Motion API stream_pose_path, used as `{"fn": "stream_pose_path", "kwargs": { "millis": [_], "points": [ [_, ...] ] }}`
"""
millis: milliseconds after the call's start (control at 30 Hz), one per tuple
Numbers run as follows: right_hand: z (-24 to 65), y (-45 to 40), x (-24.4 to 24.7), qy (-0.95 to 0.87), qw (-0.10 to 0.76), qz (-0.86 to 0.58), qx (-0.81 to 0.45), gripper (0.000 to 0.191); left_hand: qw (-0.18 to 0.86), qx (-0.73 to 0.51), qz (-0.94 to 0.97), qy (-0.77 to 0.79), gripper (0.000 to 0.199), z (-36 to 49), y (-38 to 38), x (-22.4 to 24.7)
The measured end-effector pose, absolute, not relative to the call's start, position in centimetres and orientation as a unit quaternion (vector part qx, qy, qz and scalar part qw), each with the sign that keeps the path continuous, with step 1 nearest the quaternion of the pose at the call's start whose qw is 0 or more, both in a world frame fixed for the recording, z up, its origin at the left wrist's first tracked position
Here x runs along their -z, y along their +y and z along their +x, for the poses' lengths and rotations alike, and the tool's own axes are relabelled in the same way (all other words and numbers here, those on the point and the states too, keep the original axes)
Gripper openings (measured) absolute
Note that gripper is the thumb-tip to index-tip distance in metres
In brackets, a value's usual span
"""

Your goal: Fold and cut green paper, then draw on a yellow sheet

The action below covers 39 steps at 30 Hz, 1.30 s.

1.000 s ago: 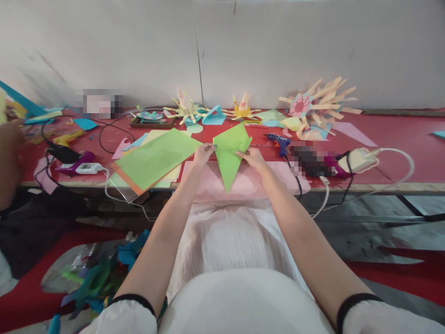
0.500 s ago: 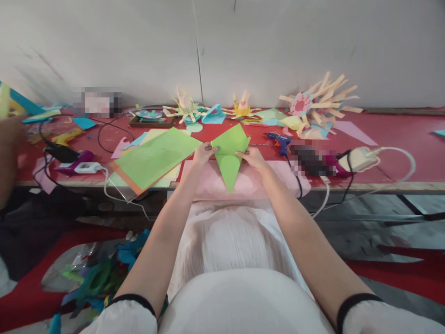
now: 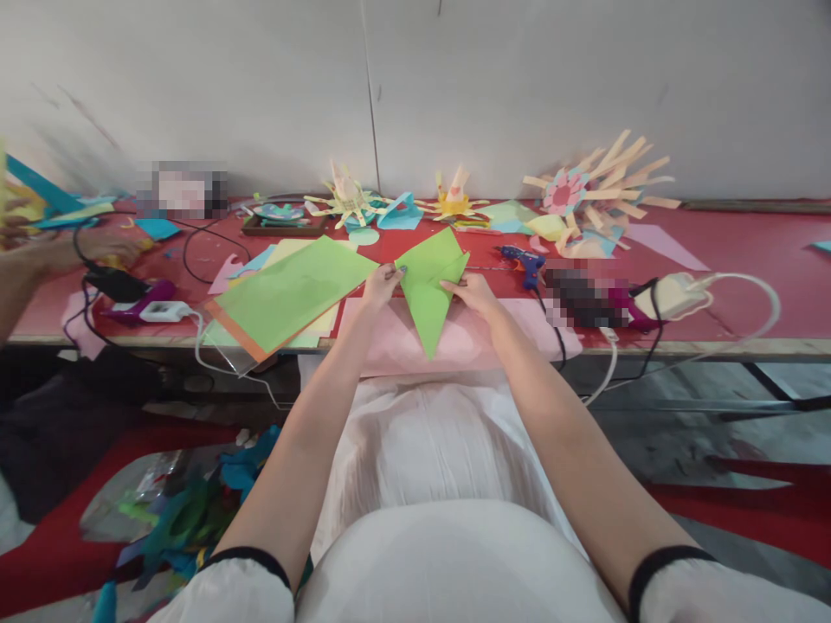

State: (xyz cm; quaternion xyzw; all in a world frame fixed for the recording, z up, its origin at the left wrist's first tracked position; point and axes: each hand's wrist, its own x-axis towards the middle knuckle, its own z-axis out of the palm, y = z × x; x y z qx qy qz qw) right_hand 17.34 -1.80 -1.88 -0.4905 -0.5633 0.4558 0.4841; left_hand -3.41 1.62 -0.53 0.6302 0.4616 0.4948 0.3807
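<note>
A folded sheet of light green paper [image 3: 428, 290], its lower end narrowing to a point, is held between my two hands over the table's front edge. My left hand [image 3: 382, 284] pinches its left edge with thumb and fingers. On the opposite side my right hand [image 3: 473, 292] grips the right edge, the thumb lying on the paper's face. Beneath it is a pink padded piece [image 3: 519, 333] along the table edge. Left of my left hand lies a stack of coloured sheets, a large green sheet [image 3: 292, 290] on top and an orange sheet [image 3: 241, 333] showing under it.
On the red table [image 3: 746, 303] are a blue glue gun [image 3: 525, 265], a white plug [image 3: 672, 297] with cables, and a dark tray [image 3: 282, 227]. Paper crafts, including a pink flower [image 3: 564, 190], stand along the wall. A co-worker's arm [image 3: 22, 272] reaches in at left.
The folded green paper's right flap has shifted slightly, while both my hands keep their grip. At far left, the co-worker's arm has moved forward over the table.
</note>
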Motion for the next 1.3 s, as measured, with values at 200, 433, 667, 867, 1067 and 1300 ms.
{"fn": "stream_pose_path", "kwargs": {
  "millis": [200,433,667,867,1067,1300],
  "points": [
    [17.3,-1.9,1.8,-0.567,0.482,-0.493,-0.450,0.043,0.368,-0.486,0.638,0.471,0.030,-3.5,1.6,0.2],
    [17.2,-2.0,1.3,-0.506,0.530,-0.492,-0.469,0.042,0.354,-0.550,0.629,0.420,0.023,-3.4,0.7,-0.7],
    [17.2,-2.2,0.9,-0.472,0.558,-0.483,-0.483,0.037,0.372,-0.519,0.665,0.387,0.037,-3.2,-0.4,-1.5],
    [17.2,-2.2,1.1,-0.481,0.552,-0.447,-0.514,0.039,0.393,-0.434,0.731,0.349,0.044,-3.0,-0.5,-0.6],
    [17.4,-1.9,1.5,-0.549,0.502,-0.438,-0.506,0.045,0.416,-0.449,0.709,0.351,0.036,-3.1,-0.3,-0.5],
    [17.1,-2.2,1.3,-0.516,0.529,-0.413,-0.532,0.045,0.448,-0.405,0.722,0.338,0.028,-2.9,-0.5,-0.6]
  ]
}}
